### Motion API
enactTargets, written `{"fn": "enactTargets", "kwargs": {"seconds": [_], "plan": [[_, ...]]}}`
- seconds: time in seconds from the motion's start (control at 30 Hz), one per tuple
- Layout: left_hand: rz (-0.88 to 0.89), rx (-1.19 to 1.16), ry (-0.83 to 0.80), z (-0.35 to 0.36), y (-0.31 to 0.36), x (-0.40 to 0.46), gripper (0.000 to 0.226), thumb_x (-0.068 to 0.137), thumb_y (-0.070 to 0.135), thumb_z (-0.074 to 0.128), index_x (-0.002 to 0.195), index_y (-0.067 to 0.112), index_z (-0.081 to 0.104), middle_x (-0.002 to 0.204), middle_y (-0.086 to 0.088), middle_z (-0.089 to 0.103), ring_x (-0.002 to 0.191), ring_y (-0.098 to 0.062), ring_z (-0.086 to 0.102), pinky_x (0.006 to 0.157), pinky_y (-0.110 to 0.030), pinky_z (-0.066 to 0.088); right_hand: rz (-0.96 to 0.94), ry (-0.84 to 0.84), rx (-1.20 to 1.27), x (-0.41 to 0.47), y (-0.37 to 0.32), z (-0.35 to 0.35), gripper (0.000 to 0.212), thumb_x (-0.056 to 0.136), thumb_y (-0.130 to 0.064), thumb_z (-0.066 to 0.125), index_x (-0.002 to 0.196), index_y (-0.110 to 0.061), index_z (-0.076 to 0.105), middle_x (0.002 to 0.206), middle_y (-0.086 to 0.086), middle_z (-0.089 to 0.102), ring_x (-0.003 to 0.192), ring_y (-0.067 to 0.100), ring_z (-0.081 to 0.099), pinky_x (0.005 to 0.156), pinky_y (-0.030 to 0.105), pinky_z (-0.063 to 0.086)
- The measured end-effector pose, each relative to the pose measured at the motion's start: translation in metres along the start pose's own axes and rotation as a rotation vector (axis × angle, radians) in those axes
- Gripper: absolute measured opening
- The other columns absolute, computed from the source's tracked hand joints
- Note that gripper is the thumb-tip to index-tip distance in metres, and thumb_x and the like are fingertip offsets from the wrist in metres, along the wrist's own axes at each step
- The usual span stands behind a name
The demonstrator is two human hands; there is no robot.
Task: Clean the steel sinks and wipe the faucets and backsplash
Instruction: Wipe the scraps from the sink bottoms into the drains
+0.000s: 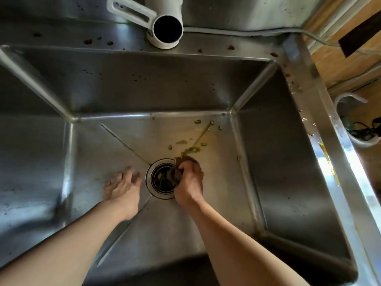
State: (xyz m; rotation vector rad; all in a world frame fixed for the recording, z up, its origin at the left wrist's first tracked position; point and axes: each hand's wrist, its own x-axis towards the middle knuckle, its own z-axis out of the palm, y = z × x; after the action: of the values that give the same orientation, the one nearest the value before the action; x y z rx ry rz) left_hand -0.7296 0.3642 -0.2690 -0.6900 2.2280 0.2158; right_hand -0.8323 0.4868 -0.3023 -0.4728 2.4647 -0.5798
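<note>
Hands reach down to the floor of the deep rectangular stainless-steel sink (127,89), one on each side of the round chrome-rimmed drain opening (159,178). The left hand (123,185) lies flat on the steel just left of the drain, fingers straight and spread, palm down, grasping nothing. The right hand (189,181) is clenched round a dark, wadded wet cloth (175,174), thumb and fingers curled tight about it; the cloth's lower end hangs over the right edge of the drain, and its upper end shows past the knuckles, touching the basin floor. Whether the cloth reaches into the drain cannot be told, as the opening is dark.

Green food scraps (192,150) lie in a smear just beyond the cloth, with smaller bits scattered toward the far right corner of the floor along a yellowish streak (203,134). More green shreds show inside the drain. Dark specks dot the far wall of the basin, and brown crumbs (88,41) sit on the back ledge.

Above the ledge, a white tubular faucet spout (167,32) points toward the camera, its black mouth open, with a flat white slotted lever (132,12) to its left. The steel backsplash (237,11) rises behind it. Water droplets (296,88) and a yellow streak lie on the right rim, beside a wooden surface (338,65)
</note>
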Motion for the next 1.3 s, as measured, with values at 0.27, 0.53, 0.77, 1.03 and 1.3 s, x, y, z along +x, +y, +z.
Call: {"fn": "enactTargets", "kwargs": {"seconds": [0.27,0.53,0.77,1.03,1.3], "plan": [[-0.028,-0.024,0.026,-0.005,-0.007,0.005,0.073,0.082,0.01,0.054,0.146,0.029,0.024,0.151,-0.003,0.014,0.136,-0.026,0.029,0.11,-0.041,0.031,-0.107,0.005,0.186,-0.012,-0.009,-0.032,0.038,0.069,0.001,0.052,0.106,-0.006,0.055,0.115,0.013,0.051,0.103,0.031,0.049,0.083,0.029,0.041],[-0.041,0.008,0.091,-0.008,-0.003,0.012,0.08,0.085,0.024,0.055,0.15,0.032,0.01,0.157,-0.001,-0.001,0.139,-0.023,0.024,0.109,-0.041,0.027,0.192,0.191,-0.416,0.045,0.072,-0.1,0.046,0.088,-0.01,0.053,0.131,-0.007,0.037,0.139,0.018,0.031,0.123,0.037,0.041,0.097,0.038,0.041],[-0.052,-0.002,0.088,-0.007,0.0,0.014,0.08,0.087,0.015,0.052,0.151,0.029,0.007,0.158,-0.003,-0.004,0.142,-0.024,0.015,0.114,-0.04,0.025,0.032,0.19,-0.134,0.073,0.054,-0.072,0.049,0.081,-0.012,0.062,0.126,-0.011,0.043,0.133,0.013,0.04,0.121,0.031,0.037,0.102,0.032,0.029],[-0.052,-0.007,0.056,-0.013,0.001,0.017,0.082,0.081,0.008,0.055,0.15,0.026,0.015,0.156,-0.004,0.004,0.138,-0.025,0.023,0.111,-0.037,0.028,-0.265,-0.036,-0.183,0.027,0.006,-0.005,0.057,0.075,-0.004,0.06,0.127,-0.022,0.045,0.133,0.003,0.042,0.113,0.025,0.037,0.09,0.024,0.034],[-0.035,-0.045,0.105,-0.023,-0.011,0.021,0.07,0.085,0.014,0.051,0.147,0.03,0.024,0.15,0.0,0.02,0.134,-0.023,0.031,0.106,-0.037,0.031,-0.18,0.033,0.174,0.031,0.012,-0.054,0.052,0.067,0.007,0.055,0.114,-0.016,0.053,0.116,0.006,0.053,0.106,0.022,0.05,0.084,0.029,0.045]]}}
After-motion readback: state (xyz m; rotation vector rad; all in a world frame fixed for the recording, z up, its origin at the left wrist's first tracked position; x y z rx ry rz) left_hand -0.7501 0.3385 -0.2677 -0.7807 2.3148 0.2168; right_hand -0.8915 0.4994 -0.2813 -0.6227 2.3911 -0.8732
